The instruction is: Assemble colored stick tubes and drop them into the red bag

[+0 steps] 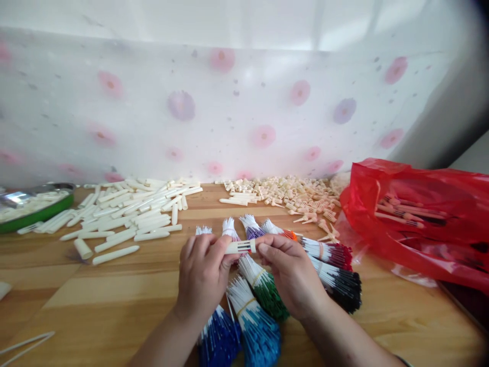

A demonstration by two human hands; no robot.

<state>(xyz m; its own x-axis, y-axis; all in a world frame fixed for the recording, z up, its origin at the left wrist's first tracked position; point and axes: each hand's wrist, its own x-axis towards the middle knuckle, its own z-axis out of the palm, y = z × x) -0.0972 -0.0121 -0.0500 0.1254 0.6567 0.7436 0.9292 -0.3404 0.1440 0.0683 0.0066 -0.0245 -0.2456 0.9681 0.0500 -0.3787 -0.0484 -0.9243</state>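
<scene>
Between both hands lies a cream multicolour pen barrel [240,247], held level, with dark slots and a touch of red near its right end. My left hand [202,272] is wrapped round its left part. At the right end, the fingers of my right hand [292,270] pinch it; whether they also hold a small part is hidden. Beneath and around the hands, rubber-banded pen refills fan out: a green bundle [267,290], a light blue bundle [255,326], a dark blue bundle [219,339], a black bundle [340,283] and a dark red bundle [332,252].
Loose cream pen tubes [130,214] spread over the wooden table [114,311] at the left, beside a green-rimmed tray [42,215]. Small slotted pen parts [286,191] are heaped at the back. A red plastic bag [428,204] with pens inside sits at the right.
</scene>
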